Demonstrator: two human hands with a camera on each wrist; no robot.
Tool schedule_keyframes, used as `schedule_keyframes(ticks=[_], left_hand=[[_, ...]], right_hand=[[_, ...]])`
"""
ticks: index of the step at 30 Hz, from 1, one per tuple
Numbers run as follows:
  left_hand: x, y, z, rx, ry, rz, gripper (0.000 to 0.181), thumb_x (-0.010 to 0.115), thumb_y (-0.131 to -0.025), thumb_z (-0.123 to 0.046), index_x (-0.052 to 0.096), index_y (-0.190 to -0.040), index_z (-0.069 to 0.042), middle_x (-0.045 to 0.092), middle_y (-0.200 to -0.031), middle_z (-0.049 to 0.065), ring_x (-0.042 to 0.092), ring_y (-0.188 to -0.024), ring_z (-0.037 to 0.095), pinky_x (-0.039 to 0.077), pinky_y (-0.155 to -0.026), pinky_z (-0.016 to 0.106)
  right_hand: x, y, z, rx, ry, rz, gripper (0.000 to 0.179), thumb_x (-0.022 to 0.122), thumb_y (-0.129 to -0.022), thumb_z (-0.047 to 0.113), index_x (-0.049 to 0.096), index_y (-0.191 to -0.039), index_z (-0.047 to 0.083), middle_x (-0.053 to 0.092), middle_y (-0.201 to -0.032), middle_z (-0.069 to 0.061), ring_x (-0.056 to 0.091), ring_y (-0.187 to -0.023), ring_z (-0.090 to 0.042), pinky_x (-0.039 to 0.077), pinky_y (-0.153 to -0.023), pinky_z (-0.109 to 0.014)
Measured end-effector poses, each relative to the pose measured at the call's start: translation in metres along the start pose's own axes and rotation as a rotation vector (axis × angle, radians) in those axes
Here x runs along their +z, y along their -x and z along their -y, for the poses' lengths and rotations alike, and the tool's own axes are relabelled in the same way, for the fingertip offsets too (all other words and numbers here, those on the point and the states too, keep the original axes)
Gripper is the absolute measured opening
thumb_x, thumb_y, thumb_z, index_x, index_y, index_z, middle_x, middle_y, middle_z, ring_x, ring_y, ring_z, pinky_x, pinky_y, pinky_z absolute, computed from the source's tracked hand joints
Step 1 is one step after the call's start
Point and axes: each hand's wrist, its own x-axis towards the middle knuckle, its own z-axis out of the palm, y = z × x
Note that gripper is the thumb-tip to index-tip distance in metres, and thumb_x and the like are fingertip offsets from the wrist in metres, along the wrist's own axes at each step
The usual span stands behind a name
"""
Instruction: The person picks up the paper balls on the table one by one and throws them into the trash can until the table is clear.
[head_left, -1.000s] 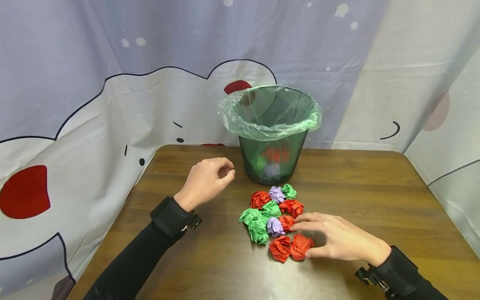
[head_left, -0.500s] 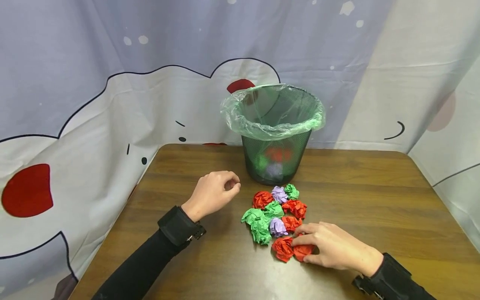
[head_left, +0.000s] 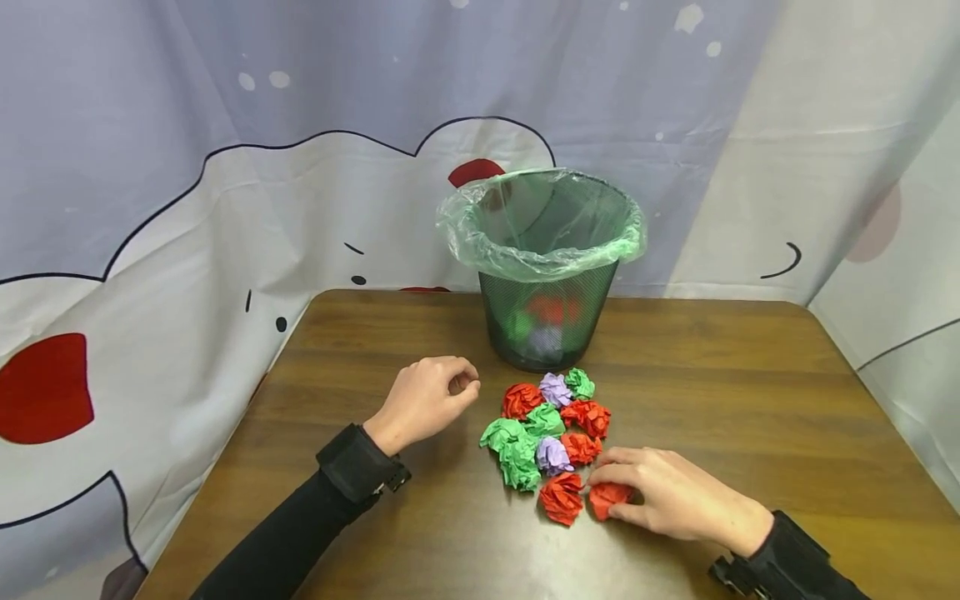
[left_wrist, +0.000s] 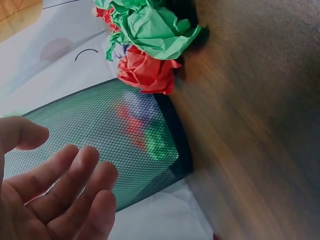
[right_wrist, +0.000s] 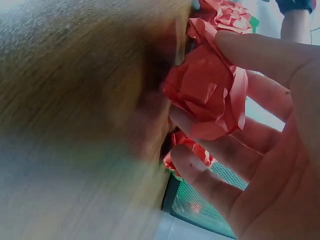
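Observation:
My right hand (head_left: 678, 496) grips a red crumpled paper ball (head_left: 609, 498) at the near right of the pile. In the right wrist view, thumb and fingers stand around that red ball (right_wrist: 210, 90), close to the tabletop. My left hand (head_left: 425, 400), its fingers loosely curled with nothing in them, hovers left of the pile. Beside the gripped ball lies another red paper ball (head_left: 562, 498), a small gap between them. Farther back are several green paper balls (head_left: 519, 462), purple paper balls (head_left: 553, 456) and more red ones (head_left: 587, 417).
Behind the pile stands a dark mesh wastebasket (head_left: 547, 321) lined with a clear green-tinted bag (head_left: 540, 262). Red, green and purple balls show through its mesh. A patterned curtain (head_left: 337, 208) hangs behind the wooden table (head_left: 750, 383).
My right hand has closed round the near red ball and drawn it slightly right, apart from its neighbour. The left hand has come down, nearer to me.

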Motion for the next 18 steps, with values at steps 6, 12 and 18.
schedule_keyframes(ticks=[6, 12, 18], left_hand=[[0.003, 0.000, 0.002, -0.005, 0.006, 0.010, 0.008, 0.065, -0.091, -0.026, 0.073, -0.091, -0.024, 0.063, -0.079, -0.014, 0.059, -0.072, 0.004, 0.047, -0.063, 0.027], [0.004, 0.002, 0.002, -0.007, 0.020, 0.015, 0.008, 0.065, -0.091, -0.026, 0.073, -0.091, -0.023, 0.063, -0.079, -0.013, 0.062, -0.073, 0.007, 0.048, -0.064, 0.028], [0.004, 0.005, 0.004, -0.028, 0.027, 0.023, 0.008, 0.065, -0.091, -0.025, 0.072, -0.091, -0.023, 0.063, -0.079, -0.012, 0.064, -0.074, 0.012, 0.048, -0.064, 0.029]], right_hand=[[-0.013, 0.004, -0.001, 0.037, -0.006, -0.029, 0.028, 0.076, -0.089, 0.033, 0.071, -0.116, 0.028, 0.065, -0.113, 0.015, 0.064, -0.095, -0.003, 0.056, -0.079, -0.033], [-0.034, 0.008, -0.010, 0.111, -0.014, -0.104, 0.026, 0.074, -0.091, 0.035, 0.071, -0.116, 0.029, 0.064, -0.113, 0.019, 0.064, -0.098, -0.001, 0.056, -0.080, -0.031], [-0.059, 0.008, -0.021, 0.064, -0.017, -0.230, 0.034, 0.080, -0.086, 0.022, 0.070, -0.118, 0.026, 0.066, -0.114, 0.018, 0.065, -0.098, -0.001, 0.050, -0.084, -0.016]])
